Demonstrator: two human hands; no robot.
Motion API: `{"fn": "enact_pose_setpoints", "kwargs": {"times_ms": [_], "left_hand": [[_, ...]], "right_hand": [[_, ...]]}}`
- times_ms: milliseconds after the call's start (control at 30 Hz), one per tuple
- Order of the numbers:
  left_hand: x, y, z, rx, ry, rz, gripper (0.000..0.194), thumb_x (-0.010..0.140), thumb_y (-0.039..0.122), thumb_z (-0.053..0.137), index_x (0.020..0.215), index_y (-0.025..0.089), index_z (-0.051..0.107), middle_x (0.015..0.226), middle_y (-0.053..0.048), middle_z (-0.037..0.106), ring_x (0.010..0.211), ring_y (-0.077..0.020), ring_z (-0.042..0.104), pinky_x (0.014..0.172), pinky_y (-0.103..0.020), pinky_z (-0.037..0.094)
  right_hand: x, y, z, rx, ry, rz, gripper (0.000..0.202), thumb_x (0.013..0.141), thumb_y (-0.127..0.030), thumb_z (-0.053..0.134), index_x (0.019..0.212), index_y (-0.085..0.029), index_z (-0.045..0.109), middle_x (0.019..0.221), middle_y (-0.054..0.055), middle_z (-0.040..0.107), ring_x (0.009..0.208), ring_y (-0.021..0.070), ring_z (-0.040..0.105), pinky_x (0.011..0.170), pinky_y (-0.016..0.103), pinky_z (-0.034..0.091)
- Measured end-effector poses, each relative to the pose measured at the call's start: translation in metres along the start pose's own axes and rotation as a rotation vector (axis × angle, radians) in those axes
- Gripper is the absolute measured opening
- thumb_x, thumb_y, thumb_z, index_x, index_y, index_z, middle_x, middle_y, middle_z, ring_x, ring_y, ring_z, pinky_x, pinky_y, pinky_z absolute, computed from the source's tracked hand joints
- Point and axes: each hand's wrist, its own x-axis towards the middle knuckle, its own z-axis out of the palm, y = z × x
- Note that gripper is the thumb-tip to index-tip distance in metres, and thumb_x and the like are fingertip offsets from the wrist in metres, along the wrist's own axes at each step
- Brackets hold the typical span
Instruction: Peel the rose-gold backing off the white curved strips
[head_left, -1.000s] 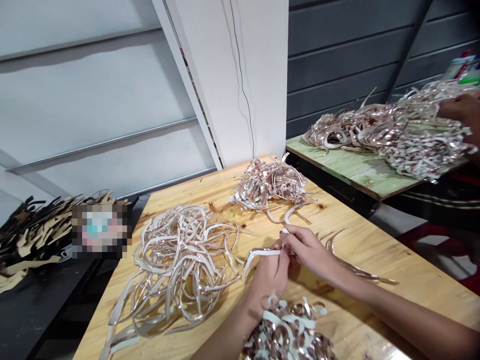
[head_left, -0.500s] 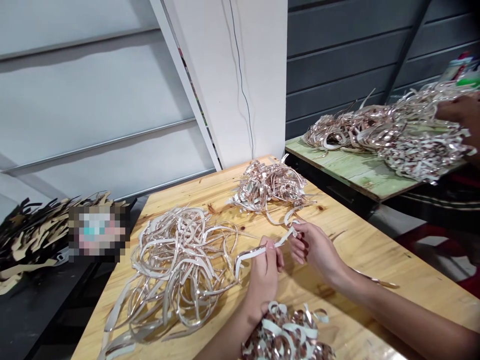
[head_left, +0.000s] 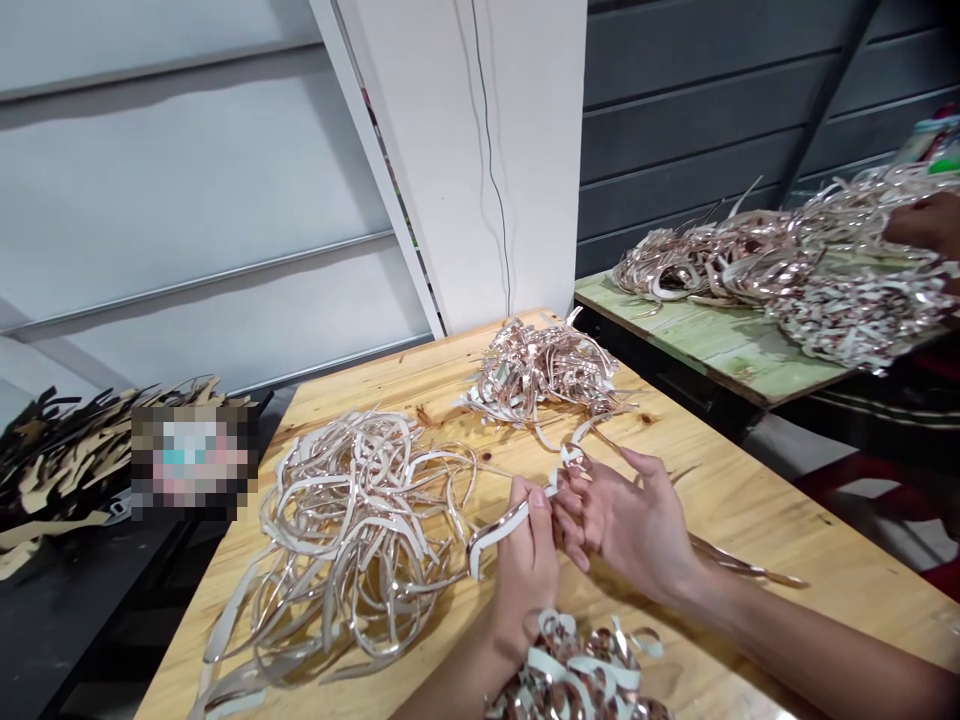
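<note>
Pinched in my left hand (head_left: 529, 545) is a shiny rose-gold strip (head_left: 499, 527) with a white back. The strip runs from the tangled pile of strips (head_left: 352, 540) on the left, through my fingers, to a curled part above my other hand. My right hand (head_left: 619, 520) is turned palm up beside it, thumb held apart, its fingers loosely bent under the curled part. Below my wrists lies a heap of short curled strips (head_left: 581, 670), partly hidden by my left forearm.
A crinkled bundle of strips (head_left: 544, 370) sits at the back of the wooden table (head_left: 742, 510). On the right, a green table (head_left: 720, 345) carries more strips, with another person's hand (head_left: 926, 228) over them. Black and tan strips (head_left: 75, 460) lie on a dark table at left.
My right hand has loosened its pinch on the strip, turned palm up and moved slightly down. My left hand keeps its hold. The view has shifted a little.
</note>
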Motion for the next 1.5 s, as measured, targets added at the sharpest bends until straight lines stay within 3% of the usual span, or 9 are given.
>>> {"fn": "enact_pose_setpoints", "kwargs": {"times_ms": [200, 400, 533, 733, 1033, 1233, 1300, 1400, 1500], "left_hand": [[-0.003, 0.002, -0.002, 0.127, 0.093, 0.069, 0.037, 0.110, 0.048, 0.030, 0.089, 0.023, 0.049, 0.081, -0.002, 0.057, 0.074, -0.0194, 0.056, 0.070, -0.033, 0.046], [-0.004, 0.008, -0.001, 0.168, 0.082, 0.117, 0.032, 0.110, 0.039, 0.031, 0.088, 0.023, 0.048, 0.082, -0.003, 0.056, 0.077, -0.0207, 0.054, 0.075, -0.034, 0.042], [-0.002, 0.009, -0.003, 0.257, -0.011, 0.142, 0.030, 0.110, 0.037, 0.033, 0.087, 0.023, 0.045, 0.079, 0.000, 0.053, 0.075, -0.0190, 0.052, 0.073, -0.032, 0.039], [0.001, 0.016, -0.005, 0.171, -0.065, 0.076, 0.030, 0.109, 0.043, 0.033, 0.091, 0.024, 0.048, 0.081, -0.001, 0.054, 0.077, -0.0199, 0.054, 0.074, -0.032, 0.042], [0.001, 0.000, -0.002, 0.031, -0.168, 0.037, 0.035, 0.111, 0.046, 0.024, 0.091, 0.024, 0.042, 0.073, 0.003, 0.045, 0.064, -0.0158, 0.044, 0.064, -0.030, 0.040], [0.002, -0.005, -0.001, -0.039, -0.107, 0.093, 0.038, 0.111, 0.049, 0.025, 0.087, 0.024, 0.040, 0.068, 0.005, 0.041, 0.059, -0.0138, 0.039, 0.060, -0.029, 0.037], [0.001, -0.006, 0.000, -0.106, -0.085, 0.105, 0.040, 0.110, 0.051, 0.025, 0.085, 0.023, 0.040, 0.068, 0.005, 0.040, 0.056, -0.0126, 0.037, 0.056, -0.028, 0.035], [0.000, -0.007, 0.001, -0.155, -0.091, 0.101, 0.041, 0.109, 0.053, 0.030, 0.084, 0.022, 0.043, 0.068, 0.005, 0.042, 0.055, -0.0114, 0.038, 0.055, -0.027, 0.034], [0.006, -0.005, 0.000, -0.225, -0.009, 0.023, 0.041, 0.106, 0.057, 0.040, 0.086, 0.021, 0.047, 0.068, 0.005, 0.046, 0.055, -0.0103, 0.042, 0.054, -0.024, 0.036]], "right_hand": [[0.005, 0.010, -0.012, -0.776, 0.132, -0.224, 0.036, 0.087, -0.050, 0.073, 0.081, -0.023, 0.050, 0.065, -0.006, 0.049, 0.048, 0.0118, 0.046, 0.044, 0.024, 0.038], [0.001, 0.005, -0.015, -1.369, 0.104, -0.420, 0.034, 0.103, -0.035, 0.048, 0.072, -0.022, 0.042, 0.062, -0.005, 0.044, 0.057, 0.0142, 0.041, 0.057, 0.028, 0.030], [-0.003, -0.001, -0.014, -1.517, 0.037, -0.461, 0.031, 0.104, -0.029, 0.044, 0.074, -0.022, 0.040, 0.064, -0.004, 0.047, 0.058, 0.0143, 0.042, 0.059, 0.029, 0.028], [0.000, 0.001, -0.018, -1.316, 0.047, -0.360, 0.034, 0.103, -0.031, 0.044, 0.070, -0.022, 0.043, 0.063, -0.005, 0.045, 0.060, 0.0142, 0.041, 0.059, 0.028, 0.029], [0.004, 0.006, -0.010, -0.442, 0.192, -0.054, 0.033, 0.088, -0.038, 0.065, 0.067, -0.022, 0.046, 0.051, -0.009, 0.038, 0.044, 0.0079, 0.024, 0.044, 0.022, 0.018], [0.008, -0.015, -0.011, -0.032, 0.168, -0.013, 0.033, 0.086, -0.025, 0.067, 0.061, -0.021, 0.046, 0.051, -0.011, 0.030, 0.043, 0.0070, 0.016, 0.040, 0.020, 0.021], [0.013, -0.030, -0.015, 0.113, 0.170, -0.118, 0.033, 0.081, -0.016, 0.068, 0.060, -0.021, 0.042, 0.053, -0.012, 0.026, 0.044, 0.0072, 0.013, 0.039, 0.020, 0.019], [0.016, -0.042, -0.018, 0.057, 0.160, -0.230, 0.031, 0.086, -0.022, 0.063, 0.061, -0.021, 0.043, 0.053, -0.009, 0.030, 0.044, 0.0091, 0.019, 0.040, 0.021, 0.023], [0.002, -0.037, -0.014, -0.289, 0.023, -0.223, 0.032, 0.096, -0.035, 0.052, 0.067, -0.021, 0.054, 0.056, -0.004, 0.043, 0.047, 0.0123, 0.032, 0.044, 0.025, 0.030]]}}
